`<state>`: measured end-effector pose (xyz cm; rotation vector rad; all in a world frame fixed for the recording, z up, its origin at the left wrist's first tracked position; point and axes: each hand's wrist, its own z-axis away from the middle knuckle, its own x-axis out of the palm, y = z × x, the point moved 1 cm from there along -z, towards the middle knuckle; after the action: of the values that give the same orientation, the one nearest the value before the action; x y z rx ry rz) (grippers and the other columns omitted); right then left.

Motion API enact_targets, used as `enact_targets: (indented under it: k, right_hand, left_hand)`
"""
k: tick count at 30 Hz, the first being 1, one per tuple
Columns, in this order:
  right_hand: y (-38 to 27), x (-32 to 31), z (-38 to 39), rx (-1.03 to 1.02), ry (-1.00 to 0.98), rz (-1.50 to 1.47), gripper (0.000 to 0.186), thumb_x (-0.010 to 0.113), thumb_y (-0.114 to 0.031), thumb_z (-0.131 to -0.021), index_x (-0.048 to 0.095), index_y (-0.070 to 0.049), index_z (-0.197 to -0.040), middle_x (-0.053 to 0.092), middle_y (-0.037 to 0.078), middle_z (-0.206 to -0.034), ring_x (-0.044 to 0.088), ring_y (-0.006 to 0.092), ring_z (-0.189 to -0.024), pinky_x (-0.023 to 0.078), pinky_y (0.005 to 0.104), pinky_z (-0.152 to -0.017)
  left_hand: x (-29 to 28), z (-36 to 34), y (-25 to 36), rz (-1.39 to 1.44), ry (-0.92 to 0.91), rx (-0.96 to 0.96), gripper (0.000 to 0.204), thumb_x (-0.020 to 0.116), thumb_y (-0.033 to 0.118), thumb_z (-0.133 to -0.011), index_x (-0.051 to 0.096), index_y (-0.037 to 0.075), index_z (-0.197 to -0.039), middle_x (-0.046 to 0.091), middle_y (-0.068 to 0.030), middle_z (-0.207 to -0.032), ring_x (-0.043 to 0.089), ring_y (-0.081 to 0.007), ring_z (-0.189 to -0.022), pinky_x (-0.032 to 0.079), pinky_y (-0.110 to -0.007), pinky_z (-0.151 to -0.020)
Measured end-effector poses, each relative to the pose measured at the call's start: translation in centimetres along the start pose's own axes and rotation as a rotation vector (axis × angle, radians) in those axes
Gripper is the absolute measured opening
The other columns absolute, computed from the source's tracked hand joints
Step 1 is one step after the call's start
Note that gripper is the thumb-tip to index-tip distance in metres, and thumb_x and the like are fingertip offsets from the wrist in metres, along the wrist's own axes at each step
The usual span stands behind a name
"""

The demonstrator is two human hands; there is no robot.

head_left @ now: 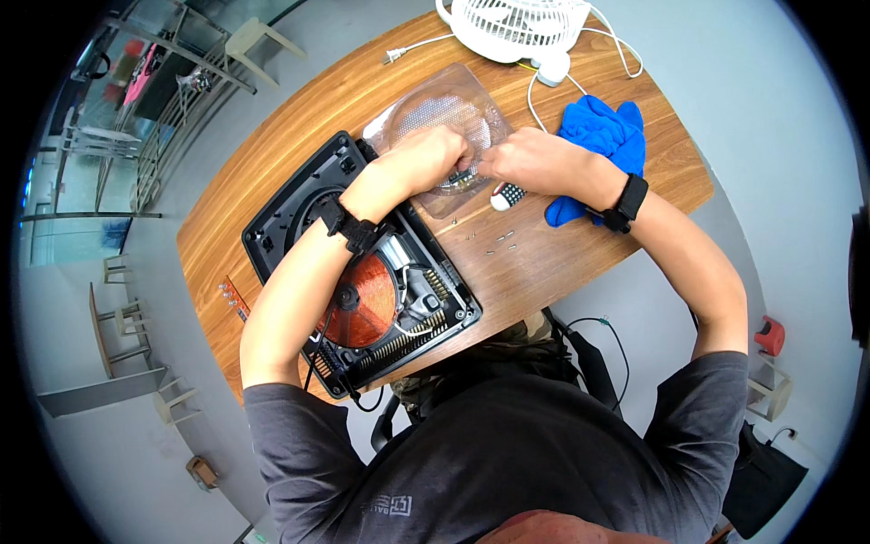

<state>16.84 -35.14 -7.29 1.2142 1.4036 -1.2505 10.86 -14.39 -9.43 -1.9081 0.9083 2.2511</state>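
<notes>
My left hand (431,158) and my right hand (527,163) meet over a clear plastic tray (471,91), knuckles up and fingers curled. Each looks pinched shut, but what the fingertips hold is hidden. A small dark part (460,179), perhaps a circuit board, shows just below the fingers. Under my left forearm lies an opened black appliance housing (340,150), which looks like an induction cooker. A round copper coil (367,304) and wiring show inside it. Beside my right hand is a small white piece with a dark dotted face (507,197).
Several small screws (498,243) lie on the wooden table (544,263) near its front edge. A blue cloth (603,136) rests to the right. At the far edge stands a white fan (521,27) with its cord and plug. Several screwdriver-like pieces (234,297) lie left of the housing.
</notes>
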Motion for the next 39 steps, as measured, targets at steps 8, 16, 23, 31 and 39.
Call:
enact_targets:
  k: [8,16,23,31,39]
  right_hand:
    - [0.2,0.2,-0.2,0.023,-0.002,0.021,0.013,0.07,-0.008,-0.082,0.067,-0.002,-0.093,0.07,0.013,-0.086,0.071,0.0346,-0.082,0.057,0.0435,-0.072]
    - [1.1,0.3,-0.8,0.045,0.051,0.024,0.005,0.063,-0.004,-0.082,0.068,-0.004,-0.083,0.069,0.015,-0.078,0.072,0.0352,-0.077,0.059,0.044,-0.069]
    - [2.3,1.2,-2.7,0.134,0.05,0.026,0.008,0.061,-0.006,-0.086,0.068,-0.003,-0.086,0.07,0.017,-0.083,0.072,0.0362,-0.081,0.058,0.0457,-0.07]
    - [1.3,-0.6,-2.8,0.148,0.11,-0.034,0.022,0.069,-0.019,-0.092,0.061,-0.006,-0.108,0.07,0.017,-0.099,0.068,0.0404,-0.091,0.055,0.0499,-0.076]
    - [-5.3,-4.3,-1.9,-0.034,0.276,-0.165,0.025,0.069,-0.021,-0.093,0.057,-0.008,-0.112,0.062,0.012,-0.098,0.065,0.0372,-0.083,0.054,0.0459,-0.07]
  left_hand:
    - [0.1,-0.2,-0.4,-0.041,-0.096,-0.033,0.004,0.066,0.003,-0.083,0.068,0.004,-0.087,0.068,-0.0143,-0.093,0.067,-0.0381,-0.092,0.054,-0.043,-0.078]
    - [-3.1,0.2,-0.1,-0.021,0.039,0.092,0.012,0.063,0.013,-0.096,0.063,0.001,-0.098,0.066,-0.013,-0.089,0.065,-0.0328,-0.082,0.051,-0.041,-0.074]
    - [-6.5,3.7,2.4,1.022,-0.241,-0.109,0.016,0.063,0.017,-0.103,0.065,0.002,-0.106,0.058,0.004,-0.083,0.053,-0.0065,-0.073,0.046,-0.024,-0.068]
    - [-6.7,6.5,3.2,0.995,-0.302,-0.162,0.017,0.066,0.02,-0.102,0.066,0.003,-0.106,0.058,0.0065,-0.083,0.052,-0.0035,-0.071,0.045,-0.021,-0.068]
    - [-5.3,8.5,2.3,0.94,-0.224,-0.24,0.021,0.067,0.026,-0.102,0.069,0.006,-0.105,0.059,0.0075,-0.08,0.05,-0.0035,-0.069,0.043,-0.02,-0.065]
